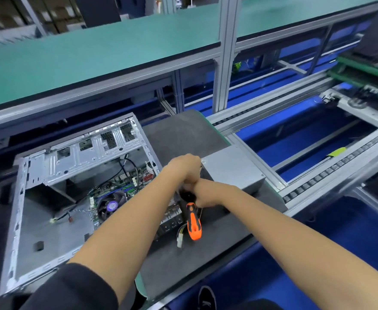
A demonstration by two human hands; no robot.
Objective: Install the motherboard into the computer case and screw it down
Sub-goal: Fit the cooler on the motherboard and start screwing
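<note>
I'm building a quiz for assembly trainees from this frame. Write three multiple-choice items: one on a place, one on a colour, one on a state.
1. Where is the motherboard?
A. inside the open computer case
B. on the green shelf
C. on the floor

2. What colour is the screwdriver handle?
A. all blue
B. orange and black
C. white

3. What is the right hand doing?
A. lying flat on the mat
B. holding a cable
C. gripping the screwdriver

Answers: 1 A, the board lies within the case walls; 2 B, an orange handle with black parts; 3 C, its fingers wrap the tool's top.

Right hand (202,195) gripping screwdriver (193,222)
</note>
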